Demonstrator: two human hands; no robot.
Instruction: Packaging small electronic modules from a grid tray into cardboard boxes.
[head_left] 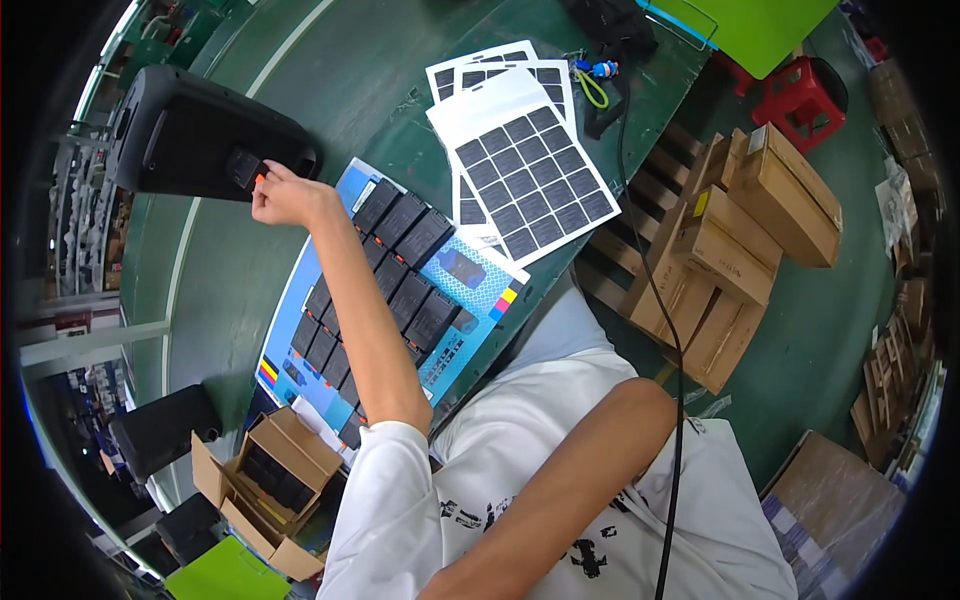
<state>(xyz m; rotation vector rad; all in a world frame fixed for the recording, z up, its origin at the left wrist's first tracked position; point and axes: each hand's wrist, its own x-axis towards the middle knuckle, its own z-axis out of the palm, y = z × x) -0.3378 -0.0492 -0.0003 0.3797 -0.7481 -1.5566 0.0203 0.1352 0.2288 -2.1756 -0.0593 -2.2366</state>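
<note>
My left hand [283, 197] reaches far out over the green table [360, 90], its fingertips pinched on a small black module with an orange tab [247, 170]. The module sits against the face of a large black speaker-like case [190, 135] lying at the table's far left. Just right of my forearm, rows of similar black modules [400, 260] lie on a blue printed sheet [480, 290]. My right arm is bent with the elbow [640, 400] raised over my white shirt, and its hand is out of the picture.
White sheets of dark square pads [530, 170] lie beyond the blue sheet. An open cardboard box of black parts [275, 475] stands at lower left beside two more black cases [160, 430]. Stacked cartons [750, 230] on a pallet, a red stool [800, 95] and a black cable [650, 270] are on the right.
</note>
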